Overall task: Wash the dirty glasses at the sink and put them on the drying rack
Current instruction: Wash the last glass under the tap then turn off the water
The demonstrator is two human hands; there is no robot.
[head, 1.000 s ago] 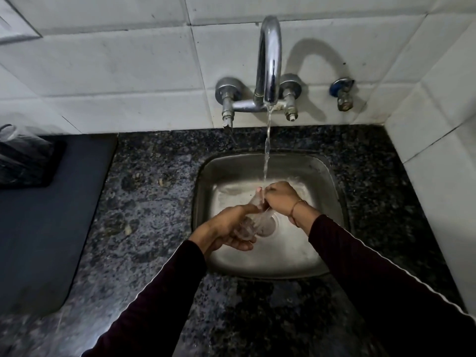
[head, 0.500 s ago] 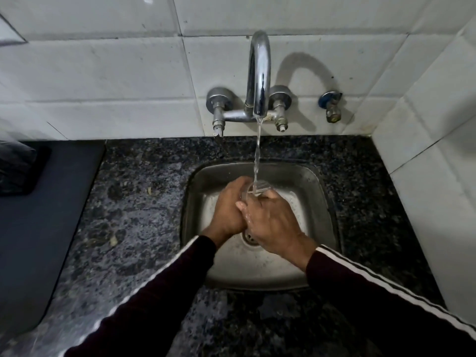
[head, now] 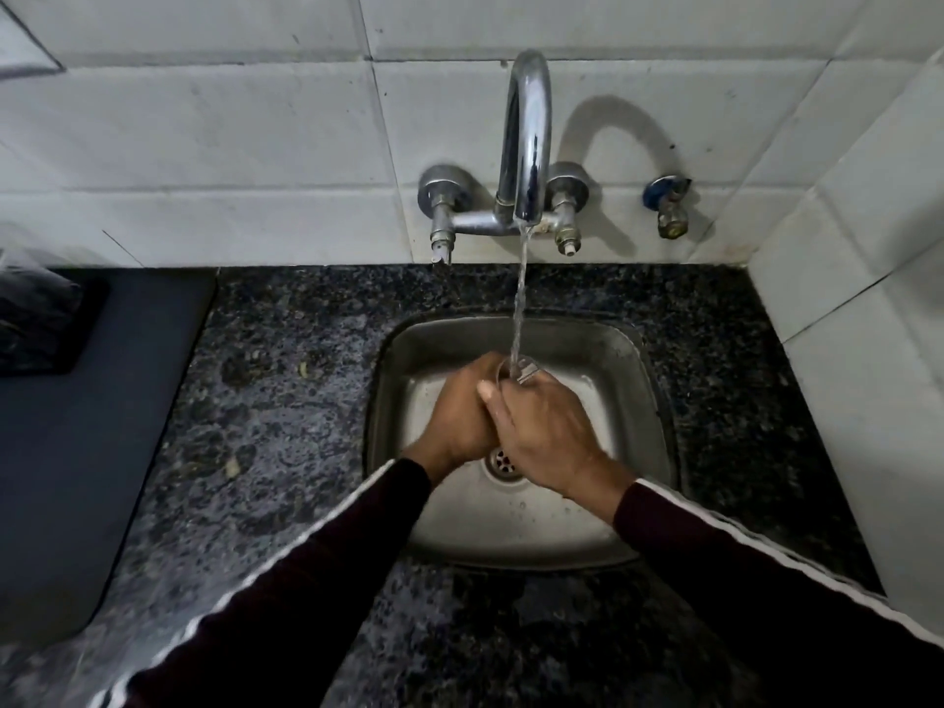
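Gripping glass between both: left hand wraps its 9 o'clock side, right hand its 5 o'clock, rim under tap stream.

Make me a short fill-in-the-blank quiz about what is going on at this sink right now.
1. Water runs from the tap into the open top of a clear ____ held under it.
2. Both hands, the left hand and the right hand, hold it above the steel ____.
3. The countertop around the basin is dark speckled ____.

Missing words: glass; sink; stone
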